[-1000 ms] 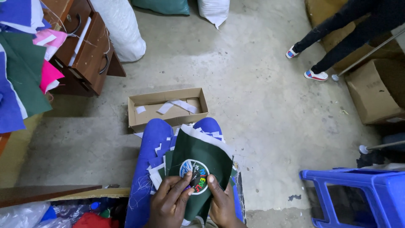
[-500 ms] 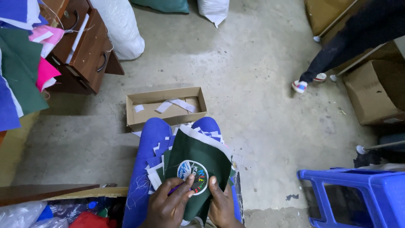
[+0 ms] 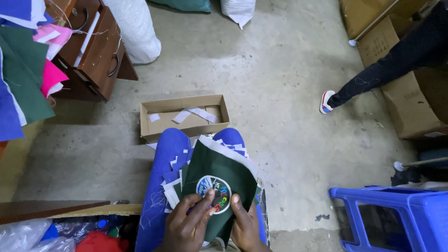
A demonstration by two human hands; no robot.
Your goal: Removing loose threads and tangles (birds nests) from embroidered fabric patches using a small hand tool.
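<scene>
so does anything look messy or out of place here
Somewhat: loose white paper strips lie in the open cardboard box, and cloth pieces hang untidily at left. The left hand and right hand press a round patch on green fabric.

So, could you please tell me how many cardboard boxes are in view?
2: one open cardboard box on the floor ahead of the knees, one larger box at right behind a person's leg. Others may be hidden.

the bare concrete floor (image 3: 289, 79) carries everything ahead of your hands. just beyond them sits an open shallow cardboard box (image 3: 185, 117); further off to the left a brown drawer unit (image 3: 95, 53) and white sack (image 3: 135, 28); to the right a blue plastic stool (image 3: 396, 217).
</scene>
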